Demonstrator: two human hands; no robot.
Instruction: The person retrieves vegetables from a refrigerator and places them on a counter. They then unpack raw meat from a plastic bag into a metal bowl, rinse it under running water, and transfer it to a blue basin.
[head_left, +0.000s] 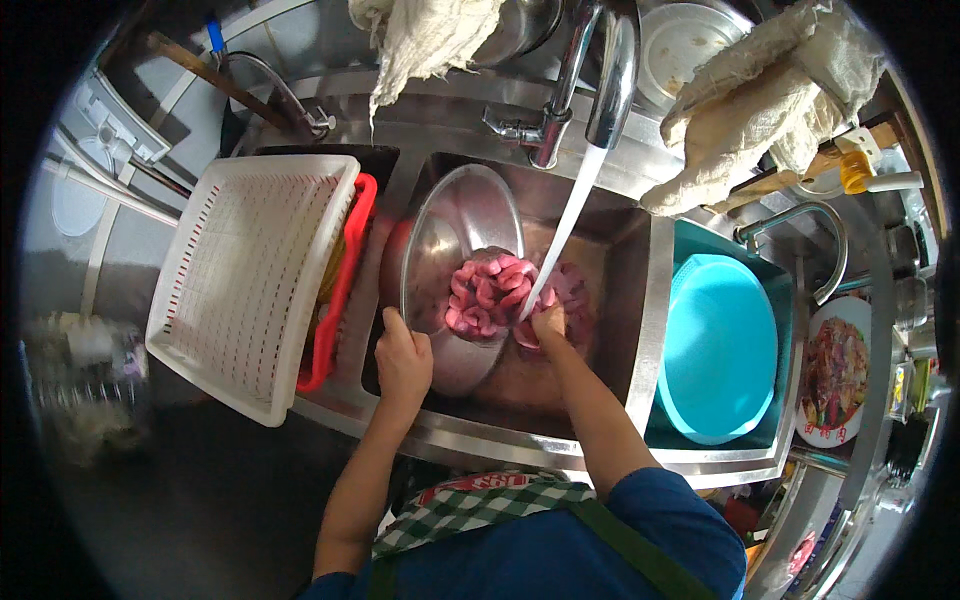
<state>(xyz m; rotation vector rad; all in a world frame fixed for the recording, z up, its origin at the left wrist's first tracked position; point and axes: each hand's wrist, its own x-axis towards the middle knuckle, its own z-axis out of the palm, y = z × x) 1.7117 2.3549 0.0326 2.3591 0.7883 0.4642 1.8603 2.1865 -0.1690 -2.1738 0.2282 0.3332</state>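
Observation:
My left hand (403, 360) grips the near left rim of a metal basin (450, 217), which is tilted over the middle compartment of a steel sink (646, 300). Pink, curled pieces of raw meat (487, 292) lie at the basin's right side, and more are in the sink beside it. My right hand (550, 322) is in among these pieces, its fingers partly hidden, so its hold cannot be told. A stream of water (574, 217) runs from the chrome faucet (609, 97) down beside my right hand.
A white perforated plastic basket (240, 277) rests tilted over a red container (341, 292) on the left. The right compartment holds a turquoise plastic basin (718, 352), with another curved faucet (836, 232) behind it. Cream cloths (750, 120) hang along the back, near the main faucet.

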